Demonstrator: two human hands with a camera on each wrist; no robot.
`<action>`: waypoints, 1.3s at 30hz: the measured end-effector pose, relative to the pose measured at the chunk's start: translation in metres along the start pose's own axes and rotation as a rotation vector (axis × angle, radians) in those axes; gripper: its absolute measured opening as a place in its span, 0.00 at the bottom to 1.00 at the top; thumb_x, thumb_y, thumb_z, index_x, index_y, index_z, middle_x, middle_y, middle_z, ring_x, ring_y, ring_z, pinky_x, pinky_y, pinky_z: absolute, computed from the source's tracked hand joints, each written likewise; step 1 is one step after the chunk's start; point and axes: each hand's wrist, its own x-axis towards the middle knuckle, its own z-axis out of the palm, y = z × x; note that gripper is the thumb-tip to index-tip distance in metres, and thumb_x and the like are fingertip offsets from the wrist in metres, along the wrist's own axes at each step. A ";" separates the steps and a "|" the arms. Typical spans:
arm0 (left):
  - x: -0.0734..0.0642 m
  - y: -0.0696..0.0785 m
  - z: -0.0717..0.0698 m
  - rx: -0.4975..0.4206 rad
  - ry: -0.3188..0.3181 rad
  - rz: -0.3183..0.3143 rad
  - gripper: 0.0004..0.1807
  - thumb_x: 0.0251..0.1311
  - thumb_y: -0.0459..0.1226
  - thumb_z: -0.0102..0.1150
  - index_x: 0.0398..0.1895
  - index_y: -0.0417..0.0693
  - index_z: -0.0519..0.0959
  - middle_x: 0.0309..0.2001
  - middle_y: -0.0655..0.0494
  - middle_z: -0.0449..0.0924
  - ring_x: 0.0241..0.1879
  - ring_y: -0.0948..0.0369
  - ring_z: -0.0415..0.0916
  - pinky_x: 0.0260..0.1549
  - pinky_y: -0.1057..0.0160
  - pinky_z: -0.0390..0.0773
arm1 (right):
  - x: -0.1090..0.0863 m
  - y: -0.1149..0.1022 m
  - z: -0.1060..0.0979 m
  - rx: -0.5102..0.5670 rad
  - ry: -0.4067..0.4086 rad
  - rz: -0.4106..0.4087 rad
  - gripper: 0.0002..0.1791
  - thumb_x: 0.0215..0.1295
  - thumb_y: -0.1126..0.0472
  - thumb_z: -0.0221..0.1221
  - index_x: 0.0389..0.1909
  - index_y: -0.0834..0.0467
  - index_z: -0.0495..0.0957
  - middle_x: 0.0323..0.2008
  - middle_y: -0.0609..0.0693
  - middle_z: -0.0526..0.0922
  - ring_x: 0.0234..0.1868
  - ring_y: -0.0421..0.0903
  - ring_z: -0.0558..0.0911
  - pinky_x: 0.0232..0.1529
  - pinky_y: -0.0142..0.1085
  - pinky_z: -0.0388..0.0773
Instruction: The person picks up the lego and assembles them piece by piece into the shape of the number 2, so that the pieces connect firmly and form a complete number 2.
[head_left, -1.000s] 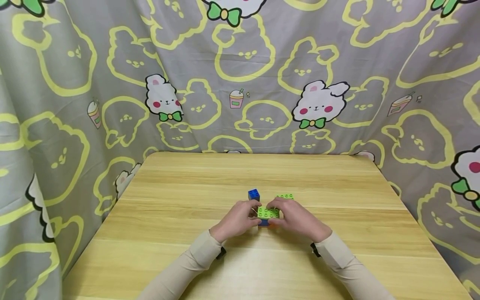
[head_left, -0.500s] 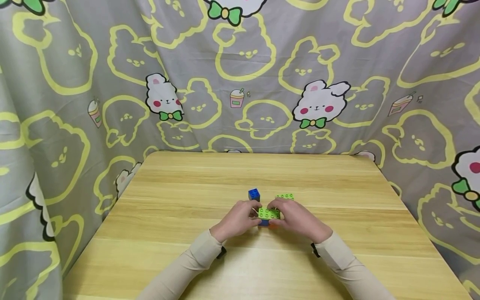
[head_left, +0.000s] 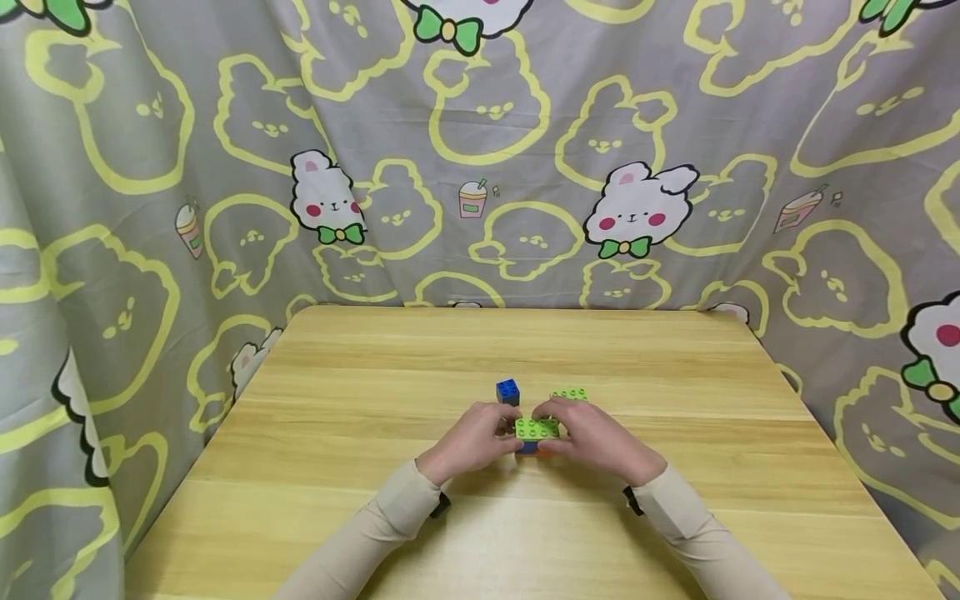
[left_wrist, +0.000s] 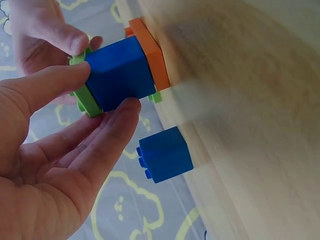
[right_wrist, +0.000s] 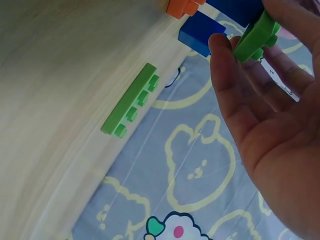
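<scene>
In the head view, both hands meet at a small stack of toy building bricks near the table's middle. An orange brick (left_wrist: 150,55) is at the bottom, a blue brick (left_wrist: 120,75) above it and a thin green brick (head_left: 537,429) on top. My left hand (head_left: 472,440) grips the stack's left side, thumb near the seam between green and blue, a fingertip against the blue brick. From the other side, my right hand (head_left: 600,439) pinches the green brick, which juts past the blue one in the right wrist view. Fingers partly cover the stack.
A loose blue brick (head_left: 507,391) stands studs up just behind the left hand. Behind the right hand lies another thin green brick (right_wrist: 130,102), partly hidden in the head view. The wooden table (head_left: 360,358) backs onto a patterned curtain (head_left: 405,125).
</scene>
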 end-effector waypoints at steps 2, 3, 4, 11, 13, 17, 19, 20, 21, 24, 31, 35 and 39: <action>0.000 -0.001 -0.001 0.008 0.002 -0.006 0.18 0.64 0.34 0.69 0.55 0.37 0.82 0.45 0.48 0.87 0.41 0.61 0.85 0.41 0.69 0.81 | 0.000 0.000 0.000 0.013 -0.002 0.013 0.19 0.66 0.55 0.69 0.56 0.56 0.82 0.52 0.48 0.86 0.53 0.46 0.84 0.54 0.44 0.82; -0.001 -0.001 -0.001 0.009 0.003 -0.010 0.18 0.64 0.34 0.69 0.55 0.37 0.82 0.46 0.48 0.87 0.42 0.61 0.85 0.41 0.69 0.82 | 0.000 0.000 -0.001 0.018 -0.002 0.020 0.19 0.67 0.55 0.69 0.56 0.55 0.82 0.52 0.47 0.86 0.53 0.46 0.84 0.54 0.44 0.82; -0.001 -0.002 -0.001 0.010 0.005 -0.011 0.19 0.64 0.35 0.69 0.56 0.37 0.82 0.47 0.48 0.87 0.42 0.61 0.85 0.41 0.68 0.82 | 0.000 0.000 -0.001 0.020 -0.002 0.027 0.19 0.67 0.54 0.68 0.56 0.55 0.82 0.52 0.47 0.86 0.53 0.45 0.84 0.54 0.44 0.82; -0.001 -0.002 -0.004 -0.002 -0.002 -0.008 0.19 0.68 0.39 0.66 0.58 0.37 0.81 0.51 0.45 0.86 0.44 0.59 0.86 0.44 0.67 0.83 | 0.001 0.001 -0.001 0.008 -0.016 0.031 0.16 0.70 0.53 0.66 0.56 0.53 0.83 0.52 0.46 0.85 0.53 0.44 0.84 0.54 0.43 0.82; -0.001 -0.001 -0.004 0.004 0.000 -0.002 0.18 0.68 0.39 0.65 0.57 0.37 0.82 0.50 0.46 0.86 0.44 0.59 0.86 0.44 0.66 0.83 | 0.001 0.002 0.000 0.009 -0.018 0.027 0.16 0.70 0.53 0.65 0.55 0.52 0.83 0.52 0.46 0.85 0.52 0.44 0.84 0.53 0.43 0.82; -0.001 -0.003 -0.004 0.006 0.008 0.013 0.15 0.68 0.38 0.66 0.53 0.39 0.83 0.46 0.49 0.87 0.43 0.60 0.85 0.43 0.66 0.82 | 0.000 0.001 0.000 0.004 -0.012 0.024 0.15 0.70 0.53 0.65 0.54 0.52 0.84 0.51 0.45 0.85 0.51 0.44 0.84 0.53 0.43 0.83; 0.000 -0.004 -0.004 0.001 0.012 0.022 0.13 0.67 0.37 0.66 0.51 0.40 0.84 0.44 0.50 0.88 0.41 0.62 0.85 0.41 0.67 0.82 | 0.000 0.001 0.000 -0.001 -0.006 0.023 0.15 0.70 0.53 0.66 0.54 0.52 0.84 0.50 0.45 0.85 0.51 0.44 0.84 0.53 0.43 0.83; 0.000 -0.004 -0.003 -0.003 0.014 0.022 0.13 0.67 0.37 0.67 0.51 0.40 0.84 0.43 0.50 0.88 0.41 0.62 0.85 0.41 0.67 0.82 | 0.000 0.000 0.000 -0.002 -0.004 0.023 0.15 0.70 0.53 0.66 0.54 0.52 0.84 0.50 0.45 0.85 0.51 0.44 0.84 0.52 0.43 0.83; 0.000 -0.004 -0.003 -0.005 0.016 0.022 0.13 0.67 0.37 0.67 0.51 0.40 0.84 0.43 0.50 0.88 0.40 0.63 0.84 0.40 0.68 0.81 | 0.000 0.000 0.000 -0.003 -0.002 0.023 0.15 0.70 0.53 0.66 0.54 0.52 0.85 0.50 0.45 0.85 0.50 0.44 0.84 0.52 0.43 0.83; 0.000 -0.004 -0.003 -0.005 0.020 0.021 0.13 0.67 0.37 0.67 0.50 0.40 0.84 0.42 0.51 0.88 0.39 0.64 0.84 0.39 0.69 0.81 | 0.000 0.000 0.000 -0.001 -0.002 0.026 0.15 0.70 0.53 0.66 0.54 0.53 0.85 0.50 0.46 0.85 0.50 0.44 0.84 0.52 0.43 0.83; 0.000 -0.003 -0.003 -0.004 0.012 0.007 0.16 0.67 0.37 0.67 0.54 0.39 0.84 0.45 0.49 0.88 0.41 0.62 0.85 0.41 0.68 0.82 | 0.000 0.000 0.000 -0.001 0.003 0.017 0.15 0.70 0.54 0.66 0.54 0.53 0.85 0.49 0.46 0.86 0.49 0.44 0.85 0.51 0.43 0.83; 0.000 -0.003 -0.003 -0.001 0.002 0.003 0.17 0.68 0.37 0.66 0.56 0.37 0.83 0.48 0.47 0.87 0.42 0.60 0.86 0.42 0.69 0.82 | 0.000 0.001 0.001 0.003 0.004 0.006 0.15 0.71 0.54 0.65 0.54 0.53 0.85 0.49 0.47 0.86 0.49 0.46 0.85 0.51 0.44 0.83; 0.000 -0.003 -0.003 0.002 -0.001 0.002 0.17 0.68 0.37 0.65 0.55 0.38 0.83 0.48 0.47 0.87 0.42 0.60 0.86 0.42 0.68 0.82 | 0.000 0.002 0.002 0.009 0.001 0.006 0.15 0.71 0.54 0.64 0.54 0.53 0.85 0.50 0.47 0.86 0.49 0.46 0.85 0.51 0.44 0.83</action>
